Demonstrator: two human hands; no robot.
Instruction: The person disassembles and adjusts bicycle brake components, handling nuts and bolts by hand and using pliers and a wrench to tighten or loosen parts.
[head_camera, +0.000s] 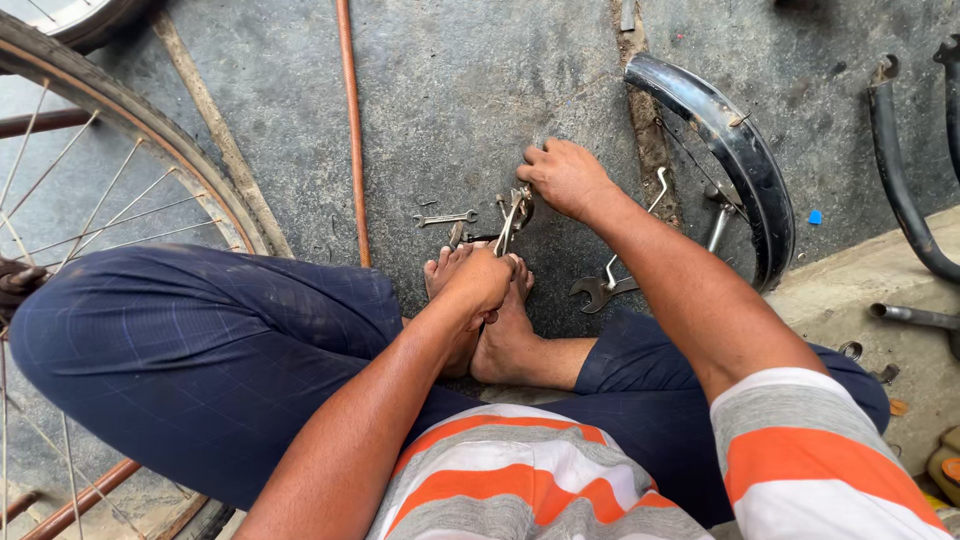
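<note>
1. The left hand (483, 283) is curled into a closed fist around the lower end of a slim metal tool (507, 232), which rises from the fist toward the small metal part (521, 203) above it.
2. The right hand (566, 177) is closed, knuckles up, with its fingers bent down onto that small metal part; the fingertips are hidden, so exactly how they pinch it cannot be told.
3. The small metal part sits between the two hands, just beyond the person's bare feet (490, 310), which are pressed together on the concrete floor (460, 90).
4. Left of the small metal part, near it on the floor, lies a small open-ended spanner (444, 218).
5. Right of the small metal part and nearer the person, a larger spanner (598, 290) lies on the floor, partly under the right forearm.
6. Further right of the small metal part, a black curved mudguard (745, 150) with thin wire stays rests on the floor.
7. Well to the left of the small metal part stands a spoked bicycle wheel (130, 130) with its tyre; a thin copper-coloured rod (352, 130) runs along the floor between the wheel and the part.
8. Far right of the small metal part, black bent tubes (900, 180) lie by a raised concrete step.
</note>
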